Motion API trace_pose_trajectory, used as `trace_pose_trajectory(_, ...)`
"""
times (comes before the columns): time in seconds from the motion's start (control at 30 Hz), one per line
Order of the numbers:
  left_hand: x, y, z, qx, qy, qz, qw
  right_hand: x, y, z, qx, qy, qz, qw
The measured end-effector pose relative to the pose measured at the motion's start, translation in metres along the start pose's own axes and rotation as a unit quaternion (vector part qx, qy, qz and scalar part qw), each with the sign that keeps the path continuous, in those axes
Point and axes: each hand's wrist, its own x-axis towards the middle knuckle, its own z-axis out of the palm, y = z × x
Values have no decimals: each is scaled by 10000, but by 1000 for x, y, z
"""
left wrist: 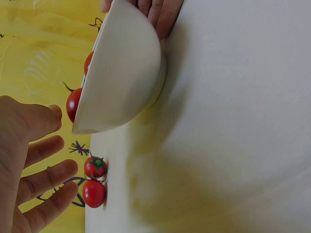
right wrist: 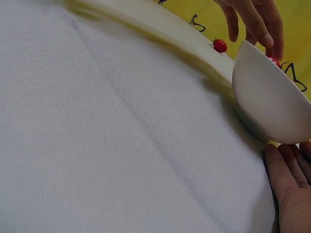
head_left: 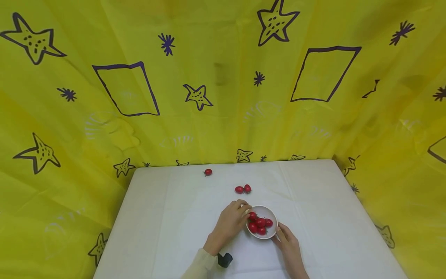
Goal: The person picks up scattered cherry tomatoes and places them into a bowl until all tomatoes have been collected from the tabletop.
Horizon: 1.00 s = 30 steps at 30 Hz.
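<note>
A white bowl [head_left: 267, 212] holding several cherry tomatoes [head_left: 260, 222] is near the front of the table, slightly tilted in both wrist views. My right hand [head_left: 290, 248] holds it from the right, thumb at the rim and fingers beneath. At the left rim is my left hand [head_left: 230, 221], its fingers over the edge near the tomatoes. The left wrist view shows this hand [left wrist: 36, 160] with loosely bent, spread fingers and nothing gripped; its thumb is close to a tomato [left wrist: 74, 104] at the rim.
Beyond the bowl, two cherry tomatoes [head_left: 239, 190] lie side by side on the white-covered table [head_left: 188, 217]. Another single tomato [head_left: 208, 172] lies near the back edge. A yellow curtain [head_left: 223, 128] with drawn stars surrounds the table's back and sides.
</note>
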Motion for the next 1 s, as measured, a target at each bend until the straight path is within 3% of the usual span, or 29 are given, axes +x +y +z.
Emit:
trace_pose_trajectory(0.3, 13, -25, 1, 48, -89, -185, 9998, -1, 1, 1, 56, -2, -61, 10000)
trace_pose_trajectory(0.53, 26, -34, 6, -76, -258, -403, 9988, -2, 0, 1, 95, 20, -79, 9999)
trace_pose_trajectory(0.8, 34, -48, 19, -838, 316, -456, 9949, -2, 0, 2, 165, 25, -56, 9998)
trace_pose_trajectory(1.0, 40, -59, 27, -1068, 248, -556, 9924, -3, -1, 2, 77, 61, -18, 9999)
